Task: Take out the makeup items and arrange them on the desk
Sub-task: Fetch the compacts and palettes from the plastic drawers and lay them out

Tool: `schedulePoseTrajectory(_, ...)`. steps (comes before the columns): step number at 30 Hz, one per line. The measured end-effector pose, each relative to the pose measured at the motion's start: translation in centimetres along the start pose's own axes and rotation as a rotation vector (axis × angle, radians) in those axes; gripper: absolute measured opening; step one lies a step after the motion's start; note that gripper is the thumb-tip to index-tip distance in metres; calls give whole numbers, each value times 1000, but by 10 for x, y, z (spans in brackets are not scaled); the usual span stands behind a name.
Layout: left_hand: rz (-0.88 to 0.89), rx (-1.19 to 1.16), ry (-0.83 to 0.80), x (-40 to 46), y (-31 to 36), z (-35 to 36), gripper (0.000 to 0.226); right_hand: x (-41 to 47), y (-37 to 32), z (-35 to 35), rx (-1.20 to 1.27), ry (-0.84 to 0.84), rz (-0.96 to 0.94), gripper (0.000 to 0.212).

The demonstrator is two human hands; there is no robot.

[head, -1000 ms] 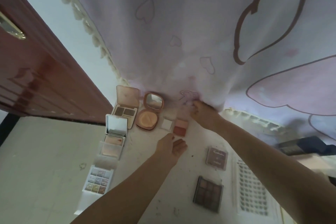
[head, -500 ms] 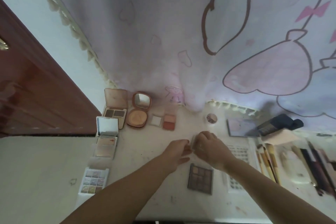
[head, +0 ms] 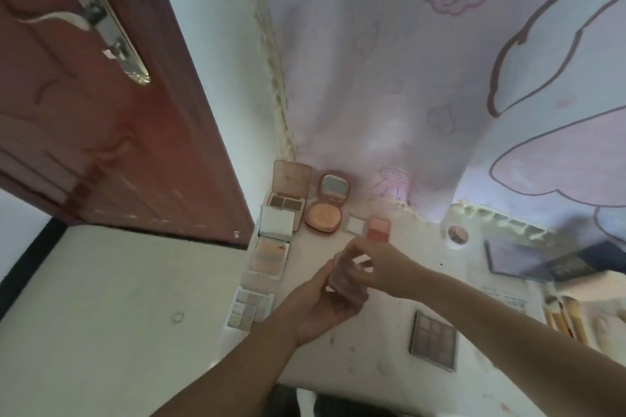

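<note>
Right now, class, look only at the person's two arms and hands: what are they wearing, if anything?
Nothing shows on either. The left hand and right hand are bare, with no gloves, and no rings can be made out in the blur. Both forearms are uncovered as far as the frame shows: no sleeves, cuffs, watch or bracelet. Any sleeve would lie out of view.

Your left hand (head: 318,306) sits palm up above the counter (head: 372,342), fingers curled round a small pinkish palette (head: 345,283). Your right hand (head: 379,262) reaches in from the right and meets it, fingertips (head: 352,249) pinching the palette's upper edge. Both forearms are bare and converge from the lower edge toward the palette, the two hands touching around it.
</note>
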State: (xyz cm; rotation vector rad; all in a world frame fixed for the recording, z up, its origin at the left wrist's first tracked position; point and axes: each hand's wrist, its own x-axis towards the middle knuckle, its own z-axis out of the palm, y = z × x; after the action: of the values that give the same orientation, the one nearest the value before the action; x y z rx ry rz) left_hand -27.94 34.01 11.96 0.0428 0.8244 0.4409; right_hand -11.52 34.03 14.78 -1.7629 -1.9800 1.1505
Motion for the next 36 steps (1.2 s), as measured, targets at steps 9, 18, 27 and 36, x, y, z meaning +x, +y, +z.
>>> schedulePoseTrajectory(9, 72, -175, 0, -2, 15, -14, 36, 20, -10, 21, -130, -32, -15, 39)
schedulePoseTrajectory(18, -17, -182, 63, 4, 11, -30, 49, 40, -4, -18, 343, -163, 222, 18)
schedulePoseTrajectory(27, 141, -316, 368, 13, 5, -45, 25, 97, -1, 1, -103, 39, 103, 23)
schedulePoseTrajectory(36, 285, -309, 423, 10, 12, -43, 24, 115, 3, 19, -140, 114, -75, 21)
